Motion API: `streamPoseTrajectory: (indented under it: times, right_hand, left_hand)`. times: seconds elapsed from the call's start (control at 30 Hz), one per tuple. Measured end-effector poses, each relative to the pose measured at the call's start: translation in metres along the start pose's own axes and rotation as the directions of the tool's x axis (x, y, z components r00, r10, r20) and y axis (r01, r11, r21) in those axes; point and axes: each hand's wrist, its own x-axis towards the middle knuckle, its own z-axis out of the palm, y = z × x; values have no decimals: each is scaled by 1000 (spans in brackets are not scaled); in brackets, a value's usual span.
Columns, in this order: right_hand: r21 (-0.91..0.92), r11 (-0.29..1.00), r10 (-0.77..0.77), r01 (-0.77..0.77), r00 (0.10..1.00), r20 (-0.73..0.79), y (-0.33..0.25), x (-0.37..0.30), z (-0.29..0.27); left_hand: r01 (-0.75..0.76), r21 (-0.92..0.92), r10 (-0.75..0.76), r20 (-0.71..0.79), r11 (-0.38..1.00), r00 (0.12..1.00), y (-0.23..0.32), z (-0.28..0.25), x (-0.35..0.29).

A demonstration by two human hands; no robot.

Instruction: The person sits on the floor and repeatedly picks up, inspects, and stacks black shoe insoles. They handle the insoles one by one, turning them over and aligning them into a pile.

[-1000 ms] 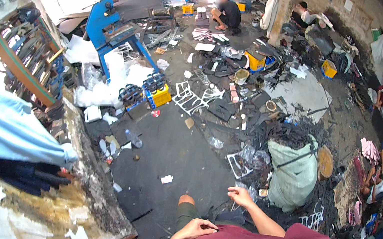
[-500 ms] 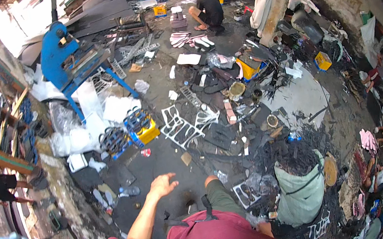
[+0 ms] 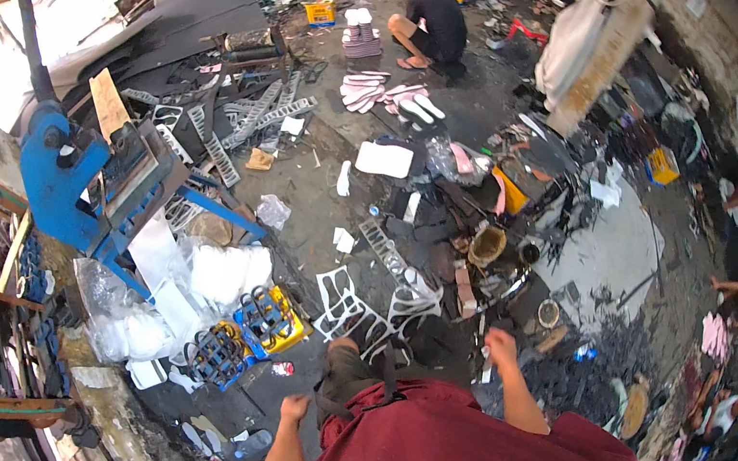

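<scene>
My left hand [image 3: 296, 407] hangs beside my left thigh, its fingers loosely curled with nothing visible in them. On the other side, my right hand [image 3: 500, 345] is raised a little in front of my body, closed in a loose fist. I see nothing held in it; a small white strip just below seems to lie on the floor. Ahead of my legs lie white cut-out sheet frames [image 3: 343, 305]. Nearest my left hand are a red and white packet [image 3: 283, 369] and a yellow crate [image 3: 282, 325] with dark looped cutting dies [image 3: 264, 313] on it.
A blue press machine [image 3: 67, 178] stands at the left. Farther ahead, a person in black [image 3: 434, 19] squats beside stacked striped sole pieces [image 3: 361, 39]. Scraps, a round tin [image 3: 487, 247] and a grey sheet [image 3: 603, 260] cover the floor at right, near a cloth-draped post [image 3: 591, 37].
I have moved forward, so the crate and white cut-outs are closer. My left hand has dropped back and its fingers have curled. My right hand has come into view.
</scene>
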Motion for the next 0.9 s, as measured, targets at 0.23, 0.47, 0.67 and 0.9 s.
streamPoseTrajectory:
  times: [0.23, 0.47, 0.67, 0.9]
  right_hand:
    - [88, 957, -281, 275, 958, 62, -312, 191, 153]
    - [-323, 900, -258, 291, 956, 142, -191, 368, 281]
    - [-460, 841, 387, -285, 911, 141, -180, 313, 342]
    - [-193, 856, 492, -480, 871, 16, -273, 414, 407]
  left_hand:
    - [287, -75, -292, -61, 955, 954, -6, -13, 8]
    - [-567, -85, 484, -429, 819, 763, 370, -219, 217]
    - [-929, -340, 754, -569, 150, 330, 800, -434, 135]
    - [-729, -193, 664, -606, -657, -438, 1001, -535, 90]
